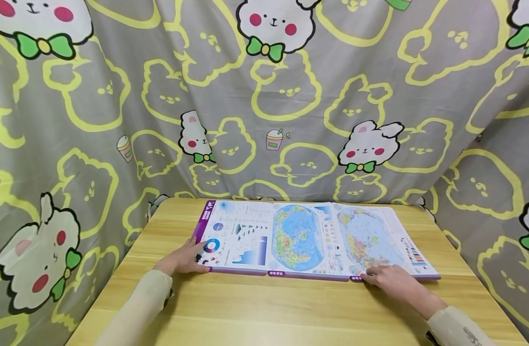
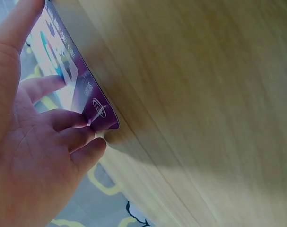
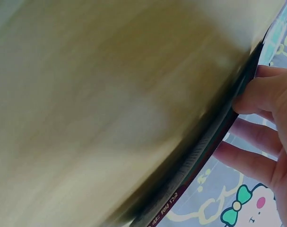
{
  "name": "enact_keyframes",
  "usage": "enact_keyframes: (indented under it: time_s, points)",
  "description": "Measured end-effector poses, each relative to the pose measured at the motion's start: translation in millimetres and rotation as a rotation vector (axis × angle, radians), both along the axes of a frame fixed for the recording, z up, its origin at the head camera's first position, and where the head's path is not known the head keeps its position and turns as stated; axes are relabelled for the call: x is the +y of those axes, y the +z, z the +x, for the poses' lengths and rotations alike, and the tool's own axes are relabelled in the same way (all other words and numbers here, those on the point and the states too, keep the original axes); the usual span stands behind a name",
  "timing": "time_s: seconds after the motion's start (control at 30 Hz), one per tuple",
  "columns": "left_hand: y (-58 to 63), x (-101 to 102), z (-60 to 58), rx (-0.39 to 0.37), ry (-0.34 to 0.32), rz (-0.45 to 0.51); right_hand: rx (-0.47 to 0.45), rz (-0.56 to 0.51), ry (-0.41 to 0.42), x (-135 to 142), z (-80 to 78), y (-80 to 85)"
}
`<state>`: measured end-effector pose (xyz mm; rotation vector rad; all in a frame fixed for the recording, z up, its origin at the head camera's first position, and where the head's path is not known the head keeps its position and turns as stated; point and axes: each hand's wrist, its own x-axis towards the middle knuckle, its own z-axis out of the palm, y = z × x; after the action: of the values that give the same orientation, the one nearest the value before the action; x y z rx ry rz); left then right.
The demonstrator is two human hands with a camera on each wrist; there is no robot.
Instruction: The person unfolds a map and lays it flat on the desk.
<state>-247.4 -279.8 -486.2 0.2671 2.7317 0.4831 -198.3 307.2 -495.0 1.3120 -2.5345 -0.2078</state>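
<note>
A folding world map [image 1: 296,240] with purple borders lies spread across the table, showing two colored world maps and a panel of charts. At its left end, my left hand [image 1: 185,257] rests with the fingers spread along the edge and near corner. In the left wrist view, fingertips [image 2: 89,118] touch the purple corner, and the thumb reaches the near edge. My right hand [image 1: 389,278] pinches the near edge of the right-hand panel. From the right wrist, the thumb [image 3: 249,99] presses that edge from the near side, with the other fingers [image 3: 247,158] beyond it.
The wooden table [image 1: 273,312] has bare wood in front of the map. A grey curtain [image 1: 229,96] with yellow-outlined rabbits hangs right behind the table and along both sides. Beige sleeves [image 1: 136,305] cover the forearms.
</note>
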Motion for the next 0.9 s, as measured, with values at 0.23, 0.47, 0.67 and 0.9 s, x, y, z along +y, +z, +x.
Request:
enact_keyframes:
  time_s: [0.23, 0.47, 0.67, 0.9]
  points:
    - [-1.0, 0.6, 0.6, -0.006, 0.014, 0.0, 0.001, 0.002, -0.018, -0.3, 1.5, -2.6]
    - [1.2, 0.3, 2.4, 0.0, -0.017, -0.016, 0.043, -0.04, 0.015, 2.7, 1.4, -7.9]
    - [1.7, -0.5, 3.2, 0.004, -0.052, -0.029, -0.039, -0.06, -0.019, 3.0, 5.2, -8.4]
    - [-1.3, -2.1, 3.5, 0.015, -0.068, -0.036, -0.09, -0.083, -0.047, 7.1, 6.5, -6.7]
